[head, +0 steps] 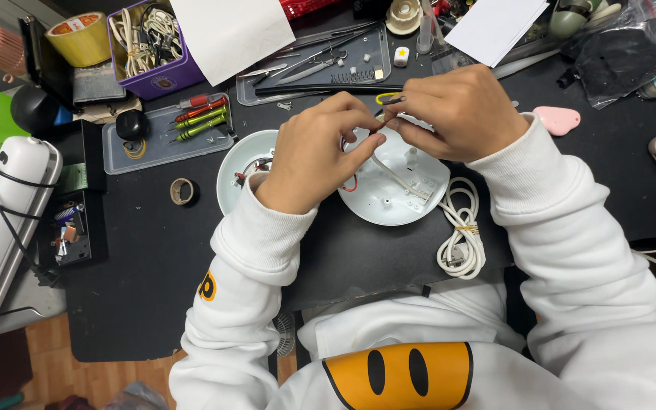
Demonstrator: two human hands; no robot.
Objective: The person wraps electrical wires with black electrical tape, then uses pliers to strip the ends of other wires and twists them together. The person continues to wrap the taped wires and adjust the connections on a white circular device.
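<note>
Here, a cluttered black desk (153, 250) carries a tray of screwdrivers (200, 118) far left of the hands and a round white shell (396, 190) under them. The left hand (314, 152) is nearly closed, fingertips pinching a thin wire (386, 97) above the shell. The right hand (449, 110), curled tight, grips the same wire. A coiled white cable (461, 228) lies just below it.

round housing (389, 199): smooth white plastic, slight gloss | second shell (238, 163): same glossy white plastic | coiled cable (461, 235): white rubbery sheath, satin | work mat (153, 258): matt black | sleeves (563, 228): soft white cloth, matt | tool tray (153, 148): clear plastic | tweezers (305, 68): bright metal
</note>
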